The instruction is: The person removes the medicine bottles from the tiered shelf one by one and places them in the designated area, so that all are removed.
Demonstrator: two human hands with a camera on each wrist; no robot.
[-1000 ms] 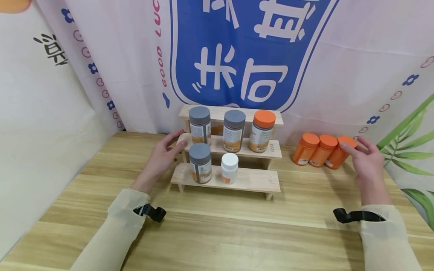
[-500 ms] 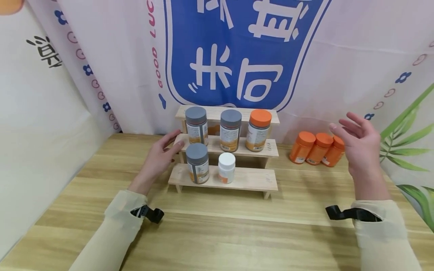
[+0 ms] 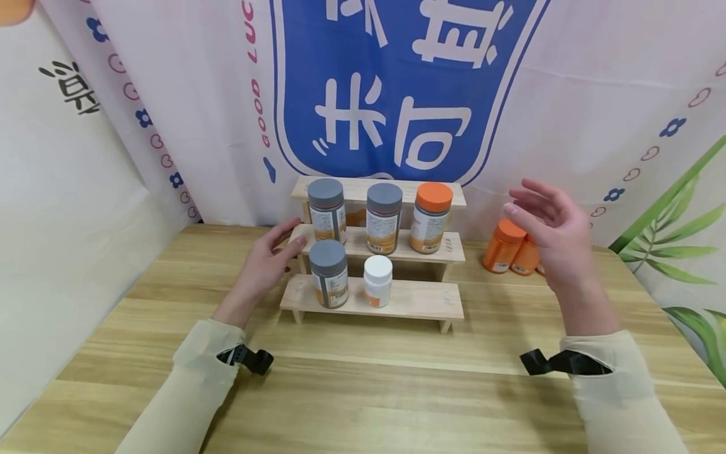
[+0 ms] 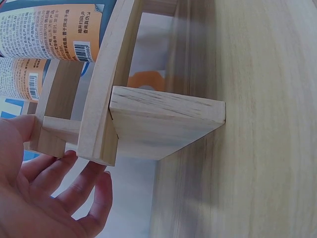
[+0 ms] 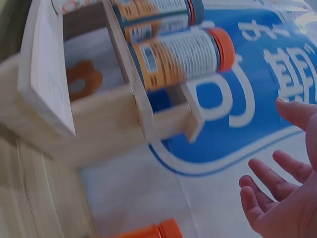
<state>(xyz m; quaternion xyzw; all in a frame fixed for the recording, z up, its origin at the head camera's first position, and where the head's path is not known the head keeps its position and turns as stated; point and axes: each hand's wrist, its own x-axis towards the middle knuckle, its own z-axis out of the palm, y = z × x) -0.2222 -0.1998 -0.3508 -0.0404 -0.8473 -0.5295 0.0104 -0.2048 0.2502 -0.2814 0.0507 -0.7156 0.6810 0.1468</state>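
Note:
A three-tier wooden display shelf stands on the table. My left hand holds its left end, with the thumb on the middle board and the fingers round the board ends, as the left wrist view shows. On the middle tier stand two grey-capped jars and an orange-capped jar. Another grey-capped jar and a small white bottle are on the lowest tier. My right hand is raised with fingers loosely spread, holding nothing. Behind it, partly hidden, several orange bottles stand in a row.
A white curtain with a blue printed panel hangs directly behind the shelf. The wooden table extends in front. Printed green leaves show on the right-hand cloth.
My right hand has left the rightmost orange bottle, lifted, and moved left in front of the bottles, empty. The left hand stays at the shelf's end. The head view has shifted slightly.

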